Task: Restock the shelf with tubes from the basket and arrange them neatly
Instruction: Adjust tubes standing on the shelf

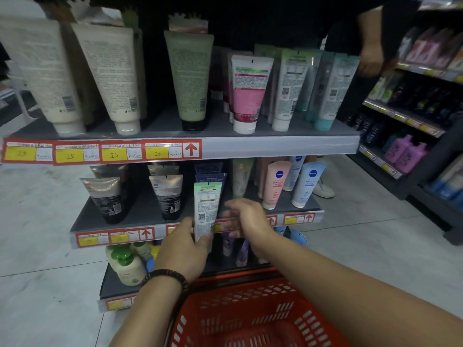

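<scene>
My left hand (184, 249) grips the lower end of a white tube with a green top (206, 209), holding it upright in front of the middle shelf (140, 214). My right hand (246, 217) hovers just right of the tube, fingers spread and blurred, holding nothing. Dark tubes (166, 196) stand to the left on that shelf, pink and blue tubes (275, 184) to the right. The red basket (250, 316) sits below my arms; no tubes show in the visible part of it.
The top shelf (275, 147) carries large cream, green and pink tubes. Bottles with green caps (125, 264) stand on the bottom shelf. Another person (373, 53) stands behind the rack at the right, beside a second shelving unit (413, 126).
</scene>
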{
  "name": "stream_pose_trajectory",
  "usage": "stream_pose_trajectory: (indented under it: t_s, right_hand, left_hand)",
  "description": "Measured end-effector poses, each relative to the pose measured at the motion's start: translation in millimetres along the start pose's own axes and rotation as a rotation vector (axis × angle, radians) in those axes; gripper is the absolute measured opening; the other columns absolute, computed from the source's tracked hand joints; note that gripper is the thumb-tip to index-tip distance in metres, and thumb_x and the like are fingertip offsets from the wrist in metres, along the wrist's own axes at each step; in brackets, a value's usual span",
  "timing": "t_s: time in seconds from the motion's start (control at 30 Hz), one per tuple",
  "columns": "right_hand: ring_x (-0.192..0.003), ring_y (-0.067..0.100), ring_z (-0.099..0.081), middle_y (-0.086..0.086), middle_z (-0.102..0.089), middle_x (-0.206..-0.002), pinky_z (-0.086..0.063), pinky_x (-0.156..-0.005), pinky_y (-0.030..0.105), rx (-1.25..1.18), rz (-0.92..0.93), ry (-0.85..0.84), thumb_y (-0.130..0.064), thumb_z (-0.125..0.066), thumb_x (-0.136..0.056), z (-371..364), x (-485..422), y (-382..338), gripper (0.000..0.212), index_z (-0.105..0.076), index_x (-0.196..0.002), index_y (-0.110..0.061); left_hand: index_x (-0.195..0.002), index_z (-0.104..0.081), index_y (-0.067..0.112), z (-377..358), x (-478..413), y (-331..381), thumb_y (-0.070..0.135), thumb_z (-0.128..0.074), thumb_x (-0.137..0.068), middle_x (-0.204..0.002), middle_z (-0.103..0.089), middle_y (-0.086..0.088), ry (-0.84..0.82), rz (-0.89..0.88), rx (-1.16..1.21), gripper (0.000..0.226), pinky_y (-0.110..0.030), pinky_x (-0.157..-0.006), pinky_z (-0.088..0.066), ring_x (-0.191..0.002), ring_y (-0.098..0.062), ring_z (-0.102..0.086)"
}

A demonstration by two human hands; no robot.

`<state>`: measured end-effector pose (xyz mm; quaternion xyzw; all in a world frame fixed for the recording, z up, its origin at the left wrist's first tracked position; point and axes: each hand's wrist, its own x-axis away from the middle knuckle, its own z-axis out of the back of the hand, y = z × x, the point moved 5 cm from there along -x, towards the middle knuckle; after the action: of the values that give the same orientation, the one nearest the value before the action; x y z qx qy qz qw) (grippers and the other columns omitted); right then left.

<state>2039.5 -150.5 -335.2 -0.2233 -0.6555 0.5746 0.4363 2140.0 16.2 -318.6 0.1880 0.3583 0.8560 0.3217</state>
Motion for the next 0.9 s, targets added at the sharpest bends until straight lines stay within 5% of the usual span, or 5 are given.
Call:
stream_pose_trajectory:
  t_s: [0.2,0.37,0.57,0.77,0.9]
  right_hand:
    - [-0.088,0.045,-0.069,0.005,-0.085,-0.110,-0.050,-0.073,0.057,0.120,0.209,-0.244,-0.013,-0.072,-0.098,8,31,-6,0.023,-0.081,-0.113,-0.028]
    - [-0.092,0.068,-0.072,0.005,-0.086,-0.104,-0.054,-0.070,0.087,0.190,0.262,-0.207,-0.039,-0.086,-0.091,14,40,-8,0.030,-0.077,-0.115,-0.024]
    - [-0.072,0.020,-0.075,0.012,-0.082,-0.112,-0.050,-0.047,0.025,0.045,0.168,-0.267,0.000,-0.077,-0.099,27,41,-23,0.034,-0.067,-0.131,-0.010]
    - [-0.068,0.005,-0.072,-0.008,-0.074,-0.078,-0.056,-0.063,0.026,0.174,0.206,-0.006,-0.014,-0.098,-0.083,43,26,-37,0.045,-0.069,-0.117,-0.008]
    - [-0.100,0.017,-0.076,-0.006,-0.078,-0.110,-0.061,-0.084,0.032,0.507,0.245,0.355,-0.038,-0.099,-0.078,54,11,-51,0.052,-0.064,-0.113,-0.025]
  left_hand:
    - [-0.134,-0.062,0.040,-16,9,13,0.034,-0.067,-0.107,-0.123,-0.073,0.014,-0.133,-0.057,0.076,0.028,-0.034,-0.093,-0.051,-0.116,-0.017,-0.069]
    - [-0.112,-0.055,0.025,-19,11,14,0.030,-0.088,-0.091,-0.102,-0.075,0.009,-0.056,-0.001,0.163,0.040,-0.022,-0.067,-0.047,-0.091,-0.008,-0.072]
    - [-0.118,-0.060,0.030,-21,14,24,0.027,-0.075,-0.103,-0.099,-0.070,0.018,-0.117,-0.081,0.126,0.021,-0.015,-0.069,-0.044,-0.091,0.004,-0.065]
    - [-0.151,-0.053,0.028,-19,20,30,0.040,-0.069,-0.105,-0.134,-0.067,0.007,-0.116,-0.129,-0.010,0.051,-0.033,-0.102,-0.049,-0.132,-0.020,-0.063]
    - [-0.115,-0.074,0.035,-19,22,24,0.042,-0.070,-0.102,-0.112,-0.075,0.015,-0.168,-0.189,-0.236,0.015,-0.037,-0.097,-0.059,-0.109,-0.013,-0.070]
